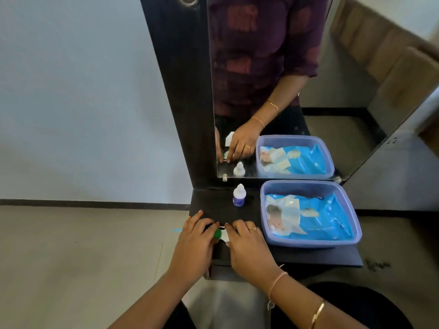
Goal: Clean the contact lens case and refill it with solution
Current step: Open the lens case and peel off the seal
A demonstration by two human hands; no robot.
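Note:
A small contact lens case [221,234] with a green cap and a white part lies on the black shelf [213,203], between my two hands. My left hand [194,243] covers its left side, fingers curled around the green cap. On the white side, the fingertips of my right hand [247,245] pinch the case. Most of the case is hidden by my fingers. Behind the hands, a small white solution bottle [239,195] with a blue label stands upright and capped.
A lilac plastic tub [308,241] holding a blue wipes packet sits on the shelf's right half. A tall mirror [273,91] rises behind the shelf and reflects the hands, bottle and tub. The shelf's left edge drops to the tiled floor [83,257].

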